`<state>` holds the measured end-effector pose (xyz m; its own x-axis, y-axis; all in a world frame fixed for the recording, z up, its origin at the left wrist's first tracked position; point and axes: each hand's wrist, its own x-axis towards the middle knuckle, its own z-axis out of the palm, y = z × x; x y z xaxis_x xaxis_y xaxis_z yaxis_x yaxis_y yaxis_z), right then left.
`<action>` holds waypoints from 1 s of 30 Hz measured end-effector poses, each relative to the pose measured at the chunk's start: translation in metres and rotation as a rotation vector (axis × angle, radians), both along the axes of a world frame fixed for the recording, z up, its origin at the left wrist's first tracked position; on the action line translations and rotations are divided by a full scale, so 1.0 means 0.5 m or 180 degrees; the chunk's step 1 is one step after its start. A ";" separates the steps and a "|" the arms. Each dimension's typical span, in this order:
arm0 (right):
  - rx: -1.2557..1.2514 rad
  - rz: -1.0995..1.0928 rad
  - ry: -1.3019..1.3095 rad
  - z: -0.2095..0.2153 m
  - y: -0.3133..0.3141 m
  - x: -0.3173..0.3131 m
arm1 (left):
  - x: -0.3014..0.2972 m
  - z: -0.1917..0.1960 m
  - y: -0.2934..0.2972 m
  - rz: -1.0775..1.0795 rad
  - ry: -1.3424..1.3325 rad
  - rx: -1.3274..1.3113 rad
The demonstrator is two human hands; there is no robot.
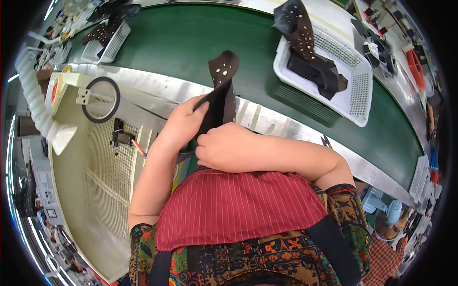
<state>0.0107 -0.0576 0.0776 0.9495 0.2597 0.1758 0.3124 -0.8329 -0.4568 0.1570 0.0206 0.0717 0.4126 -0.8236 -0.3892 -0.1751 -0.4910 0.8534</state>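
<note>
A dark brown boot upper [224, 71] with light round studs stands up in front of my body, over the metal edge of the green table. Its black inner side faces partly toward me. My left hand [183, 123] is closed on its left edge, thumb on top. Lower down, my right hand [229, 147] is curled close against the bottom of the piece, with its fingers wrapped and the forearm crossing in front of my red striped apron [243, 207]. The upper's lower end is hidden behind the right hand.
A white plastic basket [359, 106] holding similar studded uppers stands on the green table [171, 40] at right. Another white basket [114, 44] sits at far left. Beside my left arm are a cream perforated booth [107, 164], a black ring [117, 101] and a white hose [33, 93].
</note>
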 end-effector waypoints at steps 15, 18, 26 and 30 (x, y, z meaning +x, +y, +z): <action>0.1328 -0.0178 -0.1119 0.146 -0.097 0.060 | 0.042 0.137 0.253 0.0725 0.0128 -0.1397; 0.1464 0.0630 -0.0194 0.138 -0.071 0.081 | 0.029 0.126 0.273 0.0821 -0.0250 -0.1198; 0.0789 0.1669 0.0317 0.144 0.054 0.123 | -0.003 0.068 0.387 0.1942 -0.1021 -0.0469; 0.0362 0.1969 0.0245 0.139 0.133 0.142 | -0.026 0.102 0.430 0.2464 -0.1145 -0.0481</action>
<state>0.0815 0.0089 0.1472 0.6407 0.7483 0.1719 0.6833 -0.4537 -0.5720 0.1438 0.2355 0.1229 0.9556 -0.2925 -0.0366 -0.1102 -0.4695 0.8760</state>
